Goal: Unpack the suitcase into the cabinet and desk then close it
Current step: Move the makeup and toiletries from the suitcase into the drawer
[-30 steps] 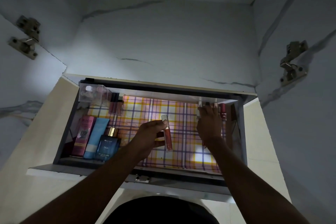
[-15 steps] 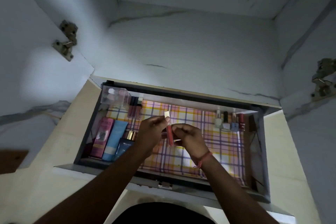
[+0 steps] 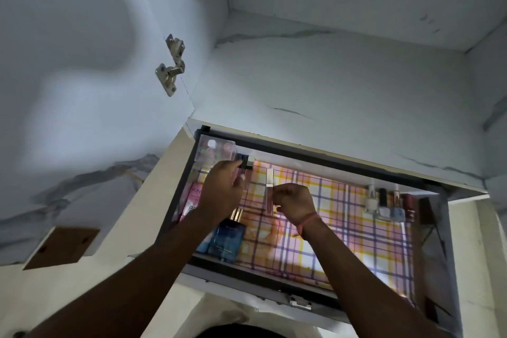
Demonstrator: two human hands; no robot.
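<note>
Open cabinet [image 3: 343,85], marble-veined; below, pulled-out drawer [image 3: 310,287] lined in plaid. Left hand [image 3: 222,192] curled round a dark-capped tube [image 3: 245,166] near the back-left corner. Right hand [image 3: 294,202] pinching an upright lip gloss [image 3: 269,190] above the liner. Nail polish bottles [image 3: 388,204] lined up back right.

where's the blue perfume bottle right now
The blue perfume bottle stands at the front left of the drawer in the head view, on the plaid liner, just below the left hand and beside the pink tube.
</note>
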